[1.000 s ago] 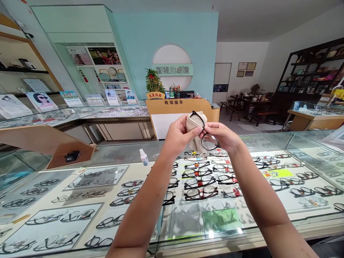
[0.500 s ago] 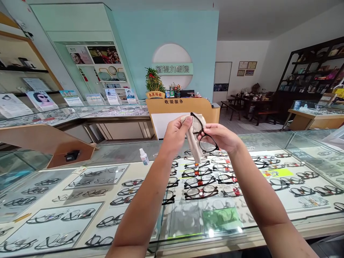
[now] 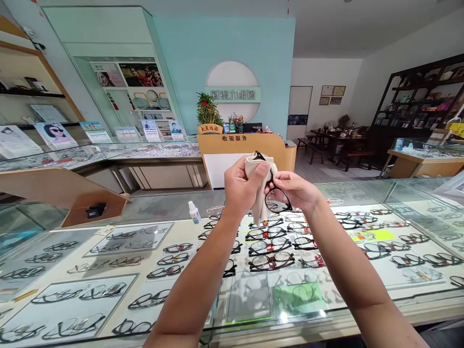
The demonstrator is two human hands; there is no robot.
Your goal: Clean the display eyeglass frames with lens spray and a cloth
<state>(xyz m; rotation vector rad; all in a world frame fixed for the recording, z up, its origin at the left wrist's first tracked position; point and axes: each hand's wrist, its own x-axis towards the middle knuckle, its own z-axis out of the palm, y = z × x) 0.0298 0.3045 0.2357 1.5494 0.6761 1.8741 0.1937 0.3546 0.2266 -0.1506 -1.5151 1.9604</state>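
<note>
Shifted rightward since the earlier frame, the thumb of the left hand (image 3: 241, 188) is laid over the cloth-covered upper lens. On the glass display counter (image 3: 184, 232), a white bottle (image 3: 195, 212) is set at left. Beige cleaning cloth (image 3: 258, 210) is pinched by the left fingers; black-rimmed eyeglasses (image 3: 278, 200), raised above the counter, are gripped by the right hand (image 3: 300, 191).

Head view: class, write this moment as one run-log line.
left hand: clasps cloth around one side of glasses | right hand: pinches glasses | bottle: on glass counter
</note>
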